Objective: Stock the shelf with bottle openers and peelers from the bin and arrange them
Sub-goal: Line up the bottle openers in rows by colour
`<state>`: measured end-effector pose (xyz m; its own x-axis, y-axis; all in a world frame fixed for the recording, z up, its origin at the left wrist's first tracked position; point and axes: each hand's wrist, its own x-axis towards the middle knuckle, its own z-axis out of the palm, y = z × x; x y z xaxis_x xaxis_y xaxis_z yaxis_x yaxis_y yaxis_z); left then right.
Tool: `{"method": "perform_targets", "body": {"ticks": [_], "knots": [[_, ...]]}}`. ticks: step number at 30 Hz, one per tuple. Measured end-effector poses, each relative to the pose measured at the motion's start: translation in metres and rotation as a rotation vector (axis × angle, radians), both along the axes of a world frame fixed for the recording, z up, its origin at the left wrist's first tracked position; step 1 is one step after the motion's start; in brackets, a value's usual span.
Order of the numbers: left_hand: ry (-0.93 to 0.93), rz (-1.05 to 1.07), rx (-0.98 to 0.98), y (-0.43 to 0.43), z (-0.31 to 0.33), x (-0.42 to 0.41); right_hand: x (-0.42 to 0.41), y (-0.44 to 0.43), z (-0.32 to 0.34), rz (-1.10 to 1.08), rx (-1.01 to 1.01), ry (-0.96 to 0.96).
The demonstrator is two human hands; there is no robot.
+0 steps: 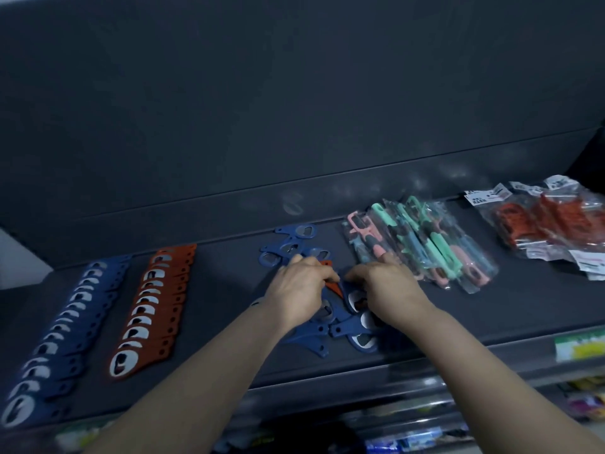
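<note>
Dark shelf (229, 290) carries the loose blue openers (314, 339) midway; left hand (299, 290) pinches a stray orange opener (335, 289); right hand (389, 290) grips blue ones with clenched fingers (357, 276); sorting seems underway; next, carry it left to the orange row (154, 306).

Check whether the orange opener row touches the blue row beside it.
Apart. The head view shows a strip of bare dark shelf running between the orange opener row and the blue row along their whole length.
</note>
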<state>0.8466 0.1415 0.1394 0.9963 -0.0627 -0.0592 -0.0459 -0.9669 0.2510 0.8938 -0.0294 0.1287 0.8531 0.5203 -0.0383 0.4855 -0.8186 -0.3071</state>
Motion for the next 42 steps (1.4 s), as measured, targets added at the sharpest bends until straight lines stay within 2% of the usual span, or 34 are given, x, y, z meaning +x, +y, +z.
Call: {"method": "perform_targets", "body": {"ticks": [2,4,9,14,17,22,25,28,34,38,42], "knots": [[-0.038,0.065,-0.005,0.004,0.000,-0.002,0.001,0.000,-0.001,0.003,0.062,0.038],[-0.061,0.075,-0.005,0.003,0.001,-0.002,-0.001,-0.001,-0.001,0.006,0.041,0.003],[0.025,-0.109,0.083,-0.010,0.007,0.003,-0.003,-0.001,0.006,0.012,-0.119,-0.066],[-0.028,-0.120,0.086,0.004,0.007,-0.001,0.002,0.000,0.005,-0.052,-0.150,-0.151],[0.033,-0.117,0.105,0.017,0.007,-0.004,0.004,0.002,0.004,-0.048,-0.115,-0.131],[-0.003,-0.002,-0.007,0.011,0.004,-0.003,0.003,0.004,0.013,-0.020,-0.102,-0.029],[0.031,-0.032,0.081,0.005,0.001,-0.001,0.006,0.003,0.012,-0.112,0.015,-0.020],[-0.008,-0.022,0.104,0.004,-0.001,0.001,0.009,0.003,0.008,-0.213,0.136,-0.109],[0.016,0.017,0.143,0.011,0.001,-0.003,0.012,-0.003,-0.003,-0.256,-0.052,-0.299],[0.060,0.262,-0.199,0.024,0.005,-0.009,0.006,0.005,0.001,-0.203,0.141,-0.255],[-0.011,0.495,-0.720,0.028,0.005,-0.015,-0.001,0.020,0.007,-0.208,0.310,-0.065]]}}
